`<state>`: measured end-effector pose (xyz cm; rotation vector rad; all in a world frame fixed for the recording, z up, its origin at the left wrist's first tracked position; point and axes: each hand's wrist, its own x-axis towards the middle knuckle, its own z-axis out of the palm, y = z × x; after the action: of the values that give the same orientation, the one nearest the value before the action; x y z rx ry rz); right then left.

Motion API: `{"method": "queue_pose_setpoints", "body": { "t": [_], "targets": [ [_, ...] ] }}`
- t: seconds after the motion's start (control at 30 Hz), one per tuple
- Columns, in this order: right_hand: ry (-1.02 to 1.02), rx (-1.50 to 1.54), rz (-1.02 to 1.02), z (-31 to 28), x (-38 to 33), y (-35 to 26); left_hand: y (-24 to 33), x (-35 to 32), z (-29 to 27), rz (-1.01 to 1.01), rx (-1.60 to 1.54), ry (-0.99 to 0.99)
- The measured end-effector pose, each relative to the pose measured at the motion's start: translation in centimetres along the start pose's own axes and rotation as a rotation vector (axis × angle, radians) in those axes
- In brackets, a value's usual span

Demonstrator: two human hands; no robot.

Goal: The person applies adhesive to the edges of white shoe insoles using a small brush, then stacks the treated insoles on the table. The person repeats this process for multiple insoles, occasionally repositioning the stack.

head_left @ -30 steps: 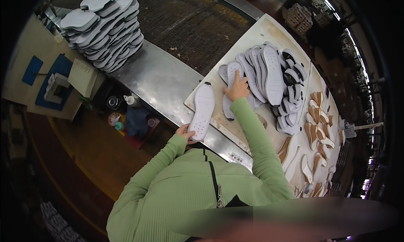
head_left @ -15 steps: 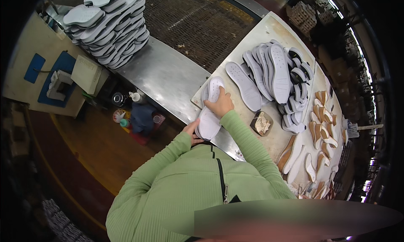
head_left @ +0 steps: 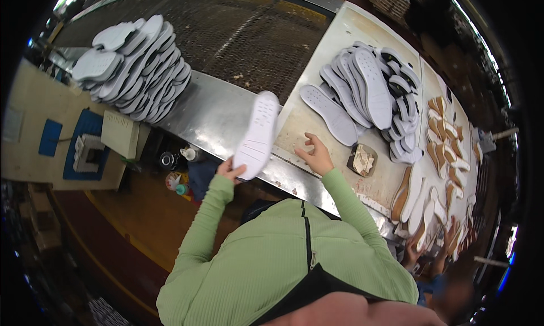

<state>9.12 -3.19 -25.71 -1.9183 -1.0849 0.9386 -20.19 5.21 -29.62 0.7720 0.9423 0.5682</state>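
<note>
While the left hand (head_left: 229,170) grips one white, dotted shoe sole (head_left: 257,134) by its seven-o'clock end, perhaps to keep its face uncovered, the empty right hand (head_left: 316,156) spreads its fingers at four o'clock from it.

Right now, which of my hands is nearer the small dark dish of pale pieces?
Your right hand. It is open just left of the small dark dish, not touching it. Your left hand is farther left, gripping a white shoe sole.
</note>
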Motion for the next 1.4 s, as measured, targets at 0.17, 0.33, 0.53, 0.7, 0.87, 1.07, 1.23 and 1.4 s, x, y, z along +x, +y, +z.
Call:
{"method": "queue_pose_setpoints", "body": {
  "t": [0.17, 0.33, 0.53, 0.7, 0.87, 1.07, 1.23, 1.4],
  "targets": [
    [0.004, 0.200, 0.064, -3.4, -4.3, 3.2, 4.5, 3.3, -4.4, 0.084, -0.096, -0.001],
    [0.151, 0.262, 0.114, -6.2, -6.4, 5.0, 7.8, 6.3, -7.9, -0.002, 0.032, 0.062],
    [0.384, 0.143, -0.110, -11.0, -3.7, 3.0, 9.0, 7.1, -10.0, -0.119, 0.150, 0.190],
    [0.601, -0.214, -0.301, -16.7, 0.7, -0.6, 8.9, 6.7, -10.2, -0.138, 0.511, 0.454],
    [0.775, -0.605, -0.516, -20.7, 7.1, -3.3, 9.4, 6.4, -7.0, 0.320, 0.839, 0.604],
    [0.624, -0.968, -0.074, -20.1, 13.0, -6.3, 9.7, 7.9, 4.0, 0.641, 0.431, 0.325],
    [0.562, -0.952, 0.046, -20.6, 15.6, -7.0, 7.7, 9.2, 14.8, 0.461, 0.436, -0.127],
    [0.434, -0.789, 0.138, -21.4, 15.4, -7.8, 5.9, 11.3, 23.3, 0.398, 0.367, -0.523]
  ]
}}
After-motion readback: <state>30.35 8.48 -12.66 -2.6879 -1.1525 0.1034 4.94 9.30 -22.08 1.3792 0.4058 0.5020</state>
